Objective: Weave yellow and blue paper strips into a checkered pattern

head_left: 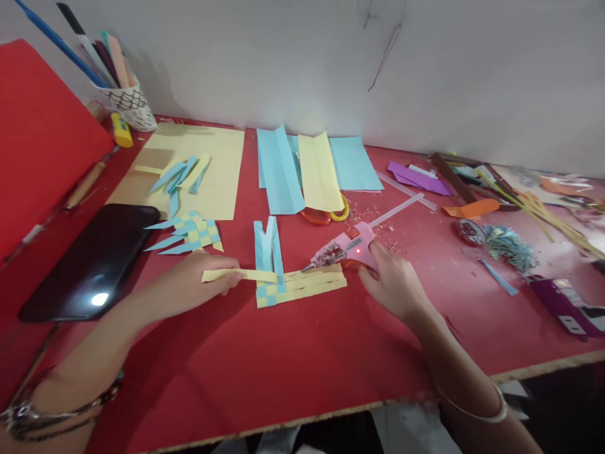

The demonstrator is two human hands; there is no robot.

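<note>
My right hand [394,280] grips a pink hot glue gun [362,251], its red light lit and a clear glue stick [397,209] poking out of its back. The nozzle points left and down at yellow paper strips [316,285]. My left hand [210,271] pinches a yellow paper strip [255,275], folded back leftward from a small blue and yellow checkered weave [268,295]. Blue strips [268,249] stand out from the weave toward the wall. Left of it, near my left hand, lies another woven checkered piece [201,232] with loose pointed ends.
Behind lie folded blue paper [281,167], folded yellow paper [320,173] and scissors [340,208]. A black phone [89,258] and a patterned pen cup [127,104] are at left. To the right are blue-green thread [510,246], a purple box [564,302] and paper scraps.
</note>
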